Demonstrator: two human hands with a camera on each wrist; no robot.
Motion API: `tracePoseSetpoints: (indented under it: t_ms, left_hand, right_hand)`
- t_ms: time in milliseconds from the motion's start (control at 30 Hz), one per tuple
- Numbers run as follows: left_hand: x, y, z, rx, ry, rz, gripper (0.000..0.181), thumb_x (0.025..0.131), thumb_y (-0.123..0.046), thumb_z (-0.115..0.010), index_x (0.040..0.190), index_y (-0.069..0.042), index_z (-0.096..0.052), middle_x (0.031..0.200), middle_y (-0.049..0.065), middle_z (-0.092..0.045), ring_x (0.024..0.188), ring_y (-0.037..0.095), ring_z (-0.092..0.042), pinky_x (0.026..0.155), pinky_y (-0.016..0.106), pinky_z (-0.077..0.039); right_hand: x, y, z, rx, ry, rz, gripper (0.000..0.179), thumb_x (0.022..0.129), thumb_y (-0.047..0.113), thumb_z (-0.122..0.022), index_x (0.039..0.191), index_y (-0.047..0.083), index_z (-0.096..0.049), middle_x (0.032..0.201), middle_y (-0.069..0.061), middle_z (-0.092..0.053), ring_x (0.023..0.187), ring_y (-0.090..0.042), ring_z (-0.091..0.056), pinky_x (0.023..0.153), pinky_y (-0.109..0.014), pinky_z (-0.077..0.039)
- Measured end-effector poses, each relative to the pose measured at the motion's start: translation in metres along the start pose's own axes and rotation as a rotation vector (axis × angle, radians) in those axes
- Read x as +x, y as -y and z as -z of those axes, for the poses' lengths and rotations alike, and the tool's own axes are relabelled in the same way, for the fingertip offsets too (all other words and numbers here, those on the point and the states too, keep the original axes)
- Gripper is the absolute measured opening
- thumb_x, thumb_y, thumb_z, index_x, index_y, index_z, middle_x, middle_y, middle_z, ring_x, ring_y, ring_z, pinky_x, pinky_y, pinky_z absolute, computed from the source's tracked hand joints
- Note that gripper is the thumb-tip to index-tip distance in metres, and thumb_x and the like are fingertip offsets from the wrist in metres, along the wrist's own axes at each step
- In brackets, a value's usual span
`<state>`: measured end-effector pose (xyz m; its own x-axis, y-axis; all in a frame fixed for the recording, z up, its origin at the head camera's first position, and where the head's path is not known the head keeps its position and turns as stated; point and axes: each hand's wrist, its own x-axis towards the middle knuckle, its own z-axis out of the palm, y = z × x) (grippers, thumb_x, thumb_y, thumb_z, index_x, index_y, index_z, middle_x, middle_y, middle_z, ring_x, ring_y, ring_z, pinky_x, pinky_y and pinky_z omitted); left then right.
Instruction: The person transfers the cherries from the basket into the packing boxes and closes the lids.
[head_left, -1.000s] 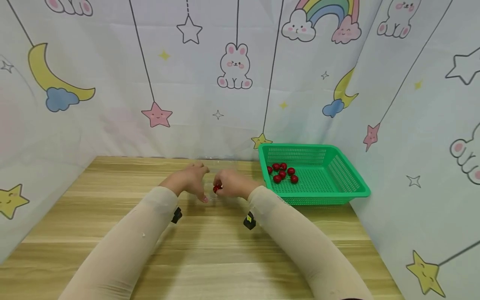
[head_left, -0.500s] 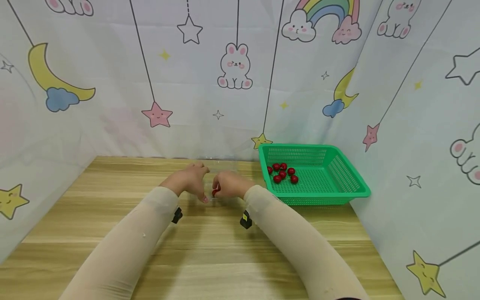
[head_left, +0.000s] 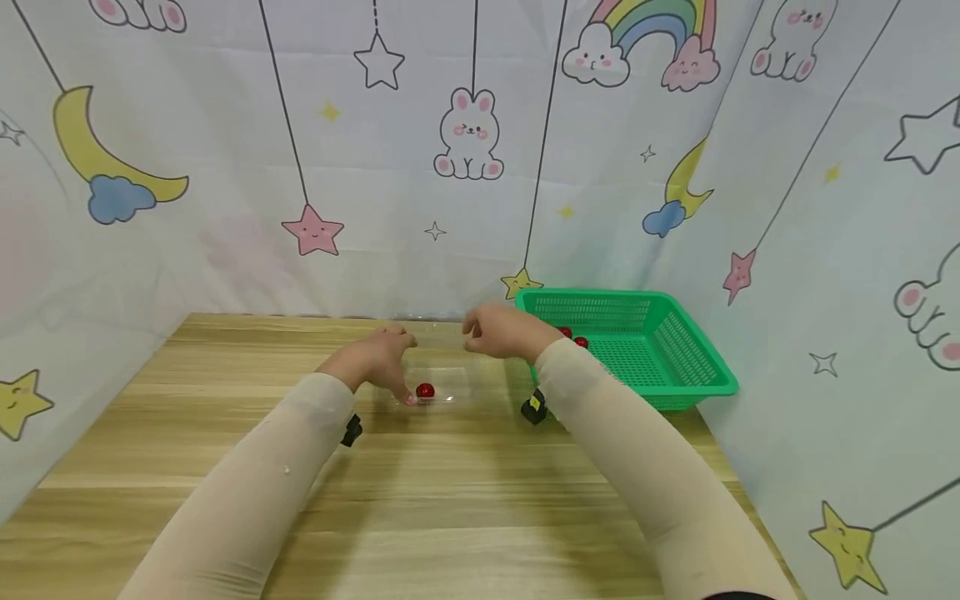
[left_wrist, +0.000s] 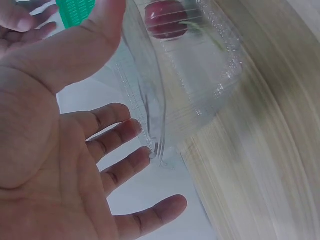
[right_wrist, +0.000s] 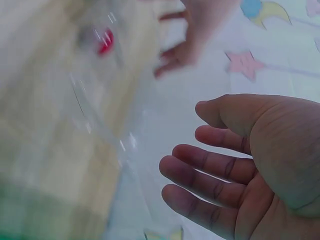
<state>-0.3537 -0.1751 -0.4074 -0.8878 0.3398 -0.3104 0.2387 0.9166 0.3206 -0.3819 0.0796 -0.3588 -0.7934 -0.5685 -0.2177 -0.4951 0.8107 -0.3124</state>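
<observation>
A clear plastic box [head_left: 457, 385] stands open on the table, with one red cherry [head_left: 425, 391] lying inside near its front left. In the left wrist view a thin greenish stem shows on the cherry [left_wrist: 166, 20]. My left hand [head_left: 371, 360] is at the box's left side, fingers spread and fairly straight, the fingertips [left_wrist: 142, 156] touching or close to the rim. Raised above the box's right side, my right hand [head_left: 508, 332] holds nothing; its fingers are loosely bent in the right wrist view. It is between the box and the green basket [head_left: 693, 346].
Red cherries [head_left: 581, 342] lie in the green basket at the right; my right arm hides some of them. A wooden table [head_left: 420, 517] carries everything. A patterned cloth [head_left: 375, 167] hangs behind and at the sides.
The right hand has let go of the cherry in the box, then risen and moved right toward the basket. The left hand has stayed in place.
</observation>
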Motion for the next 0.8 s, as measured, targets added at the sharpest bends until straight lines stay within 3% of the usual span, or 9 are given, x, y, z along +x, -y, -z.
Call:
tracePoseSetpoints:
  t_ms: [200,367,600,800]
  left_hand:
    - [0.001,0.002,-0.002,-0.02,-0.016,-0.009,0.111,0.085,-0.044,-0.103,0.172,-0.004,-0.046,0.184,0.024,-0.032,0.171,0.053,-0.026,0.134,0.074,-0.035]
    - [0.0,0.001,-0.001,-0.004,-0.013,-0.014,0.111,0.085,-0.042,-0.103,0.172,-0.003,-0.047,0.182,0.024,-0.034,0.171,0.052,-0.027,0.134,0.072,-0.035]
    - [-0.001,-0.003,0.001,0.029,-0.001,-0.005,0.11,0.087,-0.043,-0.102,0.172,-0.002,-0.046,0.181,0.024,-0.036,0.17,0.052,-0.029,0.134,0.071,-0.038]
    - [-0.004,-0.006,0.001,0.042,-0.003,0.004,0.109,0.087,-0.042,-0.102,0.172,-0.002,-0.046,0.181,0.024,-0.036,0.17,0.051,-0.03,0.134,0.069,-0.039]
  right_hand:
    - [-0.013,-0.041,0.036,0.028,-0.051,-0.111,0.042,0.116,0.031,-0.067,0.15,0.007,-0.072,0.151,-0.018,-0.072,0.135,-0.036,-0.073,0.113,-0.053,-0.062]
    - [-0.018,-0.083,0.054,0.032,-0.08,-0.179,0.04,0.114,0.028,-0.068,0.143,0.002,-0.075,0.159,-0.023,-0.065,0.141,-0.043,-0.067,0.117,-0.058,-0.058]
    - [-0.021,-0.131,0.056,0.054,-0.078,-0.253,0.037,0.114,0.026,-0.069,0.137,-0.001,-0.08,0.153,-0.025,-0.07,0.138,-0.046,-0.069,0.11,-0.059,-0.062]
    - [-0.022,-0.152,0.047,0.081,-0.044,-0.317,0.037,0.113,0.021,-0.067,0.138,-0.004,-0.078,0.154,-0.028,-0.069,0.132,-0.044,-0.072,0.107,-0.058,-0.064]
